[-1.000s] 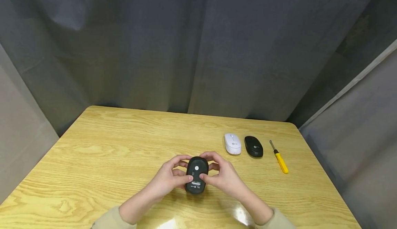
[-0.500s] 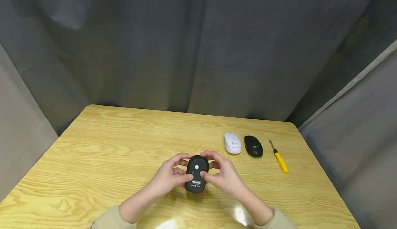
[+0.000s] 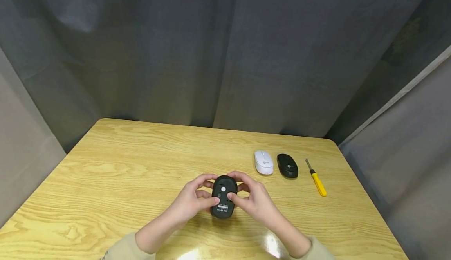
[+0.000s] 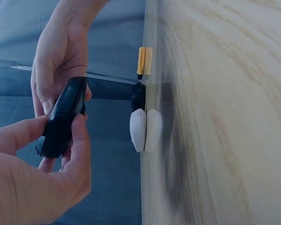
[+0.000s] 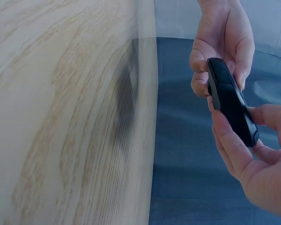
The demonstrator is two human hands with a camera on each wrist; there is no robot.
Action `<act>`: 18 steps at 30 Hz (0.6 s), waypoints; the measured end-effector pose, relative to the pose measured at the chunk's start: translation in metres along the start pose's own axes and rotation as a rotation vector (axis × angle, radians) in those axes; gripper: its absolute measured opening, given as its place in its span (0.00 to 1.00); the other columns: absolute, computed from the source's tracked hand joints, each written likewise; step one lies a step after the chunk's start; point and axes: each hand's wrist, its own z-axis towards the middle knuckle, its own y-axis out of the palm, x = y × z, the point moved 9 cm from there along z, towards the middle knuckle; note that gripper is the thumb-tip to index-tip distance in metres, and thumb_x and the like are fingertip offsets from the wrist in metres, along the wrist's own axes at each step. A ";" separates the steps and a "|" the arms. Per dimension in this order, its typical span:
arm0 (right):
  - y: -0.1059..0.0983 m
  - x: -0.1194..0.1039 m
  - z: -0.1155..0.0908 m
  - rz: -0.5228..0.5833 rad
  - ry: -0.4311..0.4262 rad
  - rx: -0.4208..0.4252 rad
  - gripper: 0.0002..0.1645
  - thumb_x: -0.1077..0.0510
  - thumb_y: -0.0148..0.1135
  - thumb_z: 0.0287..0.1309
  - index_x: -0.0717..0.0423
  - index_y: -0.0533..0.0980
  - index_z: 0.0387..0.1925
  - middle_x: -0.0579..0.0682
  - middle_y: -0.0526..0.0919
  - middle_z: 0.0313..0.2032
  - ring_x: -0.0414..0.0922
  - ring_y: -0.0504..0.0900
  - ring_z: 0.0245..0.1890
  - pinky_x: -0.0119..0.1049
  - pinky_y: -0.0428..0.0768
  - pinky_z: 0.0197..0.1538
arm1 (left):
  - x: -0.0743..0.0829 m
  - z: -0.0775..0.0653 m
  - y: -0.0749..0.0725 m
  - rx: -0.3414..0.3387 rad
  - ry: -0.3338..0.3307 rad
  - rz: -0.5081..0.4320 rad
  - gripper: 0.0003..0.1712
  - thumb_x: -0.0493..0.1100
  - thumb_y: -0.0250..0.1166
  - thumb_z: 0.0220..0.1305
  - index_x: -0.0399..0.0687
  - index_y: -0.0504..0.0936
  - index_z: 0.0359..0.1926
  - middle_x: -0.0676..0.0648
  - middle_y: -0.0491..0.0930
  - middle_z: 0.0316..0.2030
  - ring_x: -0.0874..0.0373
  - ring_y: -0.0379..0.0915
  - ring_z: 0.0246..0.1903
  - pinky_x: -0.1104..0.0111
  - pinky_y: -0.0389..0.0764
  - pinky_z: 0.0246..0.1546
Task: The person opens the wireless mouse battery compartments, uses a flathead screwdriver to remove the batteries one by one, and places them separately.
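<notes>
A black computer mouse (image 3: 222, 209) is held above the table, its underside with a white round spot and a printed label facing the head camera. My left hand (image 3: 190, 201) grips its left side, thumb on the underside and fingers curled behind. On the right side my right hand (image 3: 255, 199) grips it likewise, the thumb pressed on the underside near the middle. Both wrist views show the mouse (image 4: 63, 119) edge-on between the two hands, clear of the tabletop. The fingertips behind the mouse (image 5: 229, 101) are partly hidden in the head view.
To the right on the wooden table (image 3: 141, 154) lie a white mouse (image 3: 264, 163), a second black mouse (image 3: 287, 166) and a screwdriver (image 3: 318, 182) with a yellow handle. Grey curtains (image 3: 169, 56) hang behind the table and at its sides.
The right thumb has shifted slightly toward the far end of the mouse's underside. Both hands keep their grip, and the things on the table have not moved.
</notes>
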 end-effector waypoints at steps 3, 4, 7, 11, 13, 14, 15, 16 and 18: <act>0.000 0.002 0.000 0.012 0.017 0.001 0.27 0.66 0.65 0.54 0.54 0.71 0.56 0.58 0.77 0.51 0.50 0.82 0.38 0.33 0.83 0.30 | -0.001 0.000 0.000 0.003 -0.001 0.005 0.33 0.34 0.66 0.57 0.43 0.67 0.63 0.37 0.67 0.51 0.55 0.77 0.36 0.59 0.83 0.36; 0.000 0.003 0.000 0.019 0.027 0.003 0.27 0.66 0.65 0.53 0.53 0.71 0.56 0.58 0.77 0.51 0.50 0.82 0.38 0.33 0.83 0.30 | -0.001 0.000 0.000 0.001 -0.003 0.003 0.33 0.34 0.66 0.57 0.43 0.66 0.63 0.37 0.67 0.51 0.55 0.77 0.37 0.59 0.83 0.36; 0.000 0.004 0.000 0.046 0.049 0.002 0.28 0.66 0.65 0.53 0.51 0.71 0.56 0.56 0.76 0.52 0.51 0.82 0.40 0.36 0.84 0.31 | -0.002 -0.001 0.000 0.001 -0.003 -0.009 0.33 0.34 0.66 0.57 0.43 0.66 0.63 0.37 0.66 0.51 0.55 0.77 0.37 0.58 0.83 0.37; 0.001 0.004 0.002 0.053 0.064 0.011 0.28 0.66 0.65 0.53 0.51 0.71 0.56 0.54 0.76 0.52 0.50 0.81 0.40 0.40 0.84 0.30 | -0.004 -0.002 -0.002 0.005 -0.003 -0.016 0.34 0.34 0.66 0.56 0.43 0.65 0.64 0.37 0.67 0.51 0.55 0.77 0.38 0.59 0.83 0.36; 0.001 0.005 0.002 0.043 0.069 0.020 0.28 0.66 0.65 0.53 0.50 0.72 0.56 0.53 0.77 0.52 0.49 0.81 0.41 0.40 0.84 0.30 | -0.005 -0.002 -0.002 0.008 -0.007 -0.014 0.34 0.34 0.66 0.56 0.42 0.65 0.64 0.36 0.67 0.51 0.55 0.78 0.38 0.59 0.83 0.36; 0.000 0.005 0.002 0.035 0.074 0.026 0.28 0.66 0.66 0.52 0.49 0.72 0.56 0.52 0.77 0.51 0.49 0.81 0.41 0.40 0.84 0.30 | -0.005 -0.002 -0.003 0.009 -0.008 -0.013 0.35 0.34 0.66 0.56 0.42 0.65 0.64 0.36 0.67 0.51 0.55 0.78 0.38 0.59 0.83 0.36; -0.001 0.005 0.003 0.027 0.078 0.032 0.28 0.66 0.66 0.52 0.49 0.72 0.56 0.52 0.77 0.51 0.49 0.81 0.41 0.39 0.84 0.29 | -0.006 -0.003 -0.003 0.011 -0.011 -0.015 0.35 0.34 0.66 0.56 0.42 0.65 0.64 0.36 0.67 0.51 0.55 0.78 0.37 0.59 0.83 0.36; -0.002 0.006 0.003 0.018 0.077 0.040 0.28 0.66 0.66 0.52 0.48 0.72 0.56 0.51 0.77 0.51 0.49 0.81 0.41 0.38 0.84 0.29 | -0.007 -0.003 -0.003 0.012 -0.012 -0.016 0.35 0.34 0.66 0.56 0.42 0.65 0.64 0.36 0.67 0.51 0.55 0.78 0.37 0.59 0.83 0.36; -0.004 0.005 0.004 0.001 0.064 0.054 0.28 0.65 0.67 0.53 0.49 0.72 0.56 0.52 0.77 0.51 0.49 0.80 0.42 0.36 0.83 0.28 | -0.007 -0.003 -0.003 0.011 -0.011 -0.021 0.35 0.33 0.66 0.55 0.41 0.65 0.64 0.36 0.67 0.51 0.55 0.78 0.37 0.58 0.83 0.36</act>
